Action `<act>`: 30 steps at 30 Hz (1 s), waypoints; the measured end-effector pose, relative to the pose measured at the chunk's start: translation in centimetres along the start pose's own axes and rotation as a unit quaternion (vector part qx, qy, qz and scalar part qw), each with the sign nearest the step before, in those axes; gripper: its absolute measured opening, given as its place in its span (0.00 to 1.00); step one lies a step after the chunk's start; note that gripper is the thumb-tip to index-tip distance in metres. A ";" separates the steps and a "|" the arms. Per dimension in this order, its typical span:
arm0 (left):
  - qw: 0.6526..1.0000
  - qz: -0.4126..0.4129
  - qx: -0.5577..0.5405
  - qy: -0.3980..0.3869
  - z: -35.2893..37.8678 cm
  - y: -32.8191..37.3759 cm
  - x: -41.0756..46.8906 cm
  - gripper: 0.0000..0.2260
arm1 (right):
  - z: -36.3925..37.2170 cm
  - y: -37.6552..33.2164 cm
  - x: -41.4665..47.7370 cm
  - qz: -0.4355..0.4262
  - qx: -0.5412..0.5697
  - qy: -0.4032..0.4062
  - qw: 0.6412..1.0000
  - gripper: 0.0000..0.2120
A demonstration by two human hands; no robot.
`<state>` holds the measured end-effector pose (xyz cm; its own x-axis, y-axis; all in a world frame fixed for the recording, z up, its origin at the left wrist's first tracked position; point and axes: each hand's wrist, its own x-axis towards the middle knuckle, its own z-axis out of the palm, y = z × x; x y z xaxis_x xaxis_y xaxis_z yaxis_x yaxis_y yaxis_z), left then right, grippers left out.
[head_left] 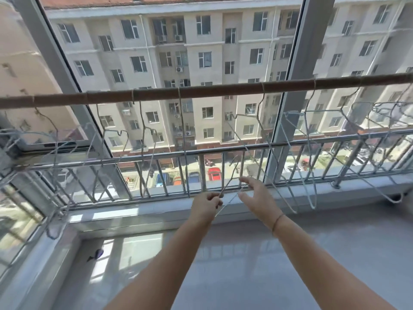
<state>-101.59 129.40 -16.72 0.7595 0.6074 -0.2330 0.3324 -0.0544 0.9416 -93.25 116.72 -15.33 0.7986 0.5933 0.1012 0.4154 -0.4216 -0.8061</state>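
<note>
Beyond a glazed balcony window stands a pale apartment block [201,41], with parked cars [214,173] in the street far below. From the head view, a brown clothes pole [201,91] crosses the glass, and a row of other hangers [288,171] dangles from it, some bent out of shape. The wire hanger [229,175] in hand sits low at the middle, just in front of the metal railing [156,157] and above the white window sill [145,212]. The left hand [205,205] pinches one thin strand of it between thumb and curled fingers. The right hand [254,195] is spread, with forefinger and thumb apart at a neighbouring strand; no firm hold shows there. The hanger looks light and springy. It should bend easily yet snag on anything near, so the straight runs close to a bend are the sounder places to grip. Loose ends could prick or slip through the fingers. A thin band [277,221] circles the right wrist. The dangling hangers on either side and the railing bars behind crowd the space and could catch the wire when it is lifted toward the pole. A small dark object [96,255] lies on the lower ledge at the left.
</note>
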 end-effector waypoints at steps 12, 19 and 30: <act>0.998 0.051 0.016 -0.043 -4.1 -2.8 -3.8 0.12 | -2.2 2.3 -5.3 0.032 -0.127 -0.123 0.984 0.08; 0.989 0.040 -0.005 0.143 1.3 -1.3 -6.4 0.09 | -3.7 -0.6 -9.9 0.081 0.029 -0.034 0.996 0.10; 0.966 0.047 -0.253 -0.007 5.3 6.4 -10.1 0.05 | -3.5 -5.5 -10.6 0.035 0.210 0.047 0.976 0.16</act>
<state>-104.20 118.75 -9.63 0.7814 0.6079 -0.1408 -0.0513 0.2875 0.9564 -102.49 110.31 -9.89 0.8633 0.4991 0.0747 0.1588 -0.1282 -0.9789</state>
